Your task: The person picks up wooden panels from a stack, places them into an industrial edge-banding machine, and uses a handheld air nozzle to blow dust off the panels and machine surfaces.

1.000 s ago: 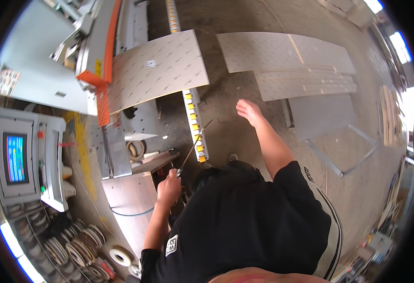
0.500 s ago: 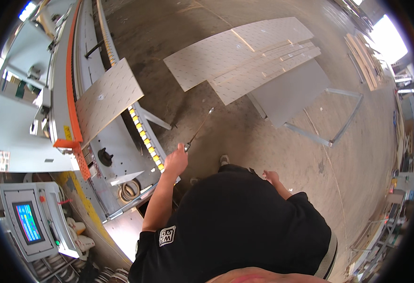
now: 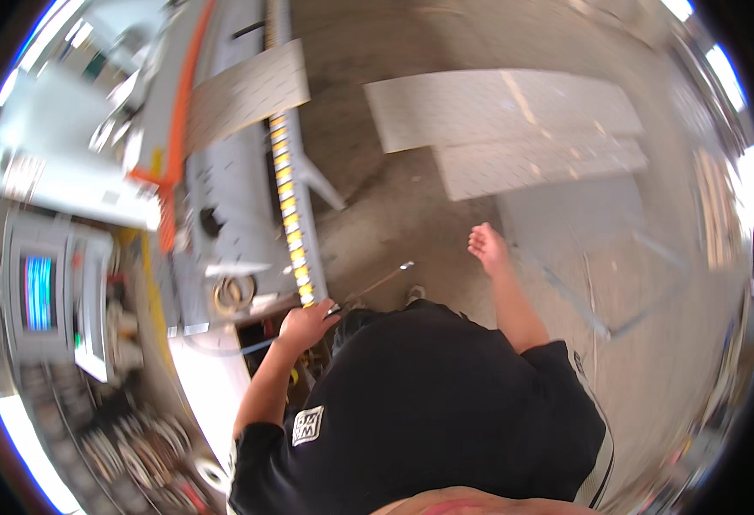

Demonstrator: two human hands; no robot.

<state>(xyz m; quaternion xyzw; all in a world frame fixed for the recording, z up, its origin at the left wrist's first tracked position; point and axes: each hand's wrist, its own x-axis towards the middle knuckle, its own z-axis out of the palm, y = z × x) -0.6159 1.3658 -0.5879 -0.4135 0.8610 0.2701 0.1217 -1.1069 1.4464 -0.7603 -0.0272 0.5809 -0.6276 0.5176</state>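
Note:
My left hand (image 3: 308, 324) is closed around the dark handle of a thin, rod-like tool. Its slender brownish shaft (image 3: 379, 281) points away to the right and ends in a small shiny tip. The hand is beside the near end of the machine's yellow-and-white roller strip (image 3: 291, 206). Held out ahead of my body, my right hand (image 3: 490, 249) has loosely curled fingers, with nothing seen in them. It is apart from the stacked panels (image 3: 489, 103) beyond it. Blur hides the tool's finer detail.
A long grey machine with an orange rail (image 3: 190, 86) runs along the left, a patterned panel (image 3: 248, 93) lying across it. Edging rolls (image 3: 233, 294) rest on its near end. A control screen (image 3: 39, 292) stands far left. A metal frame (image 3: 605, 330) juts out beneath the stack.
My right hand has risen and reached forward from beside my body. My left hand, still gripping the tool, is lower in view. The whole view has turned, shifting the surroundings rightward.

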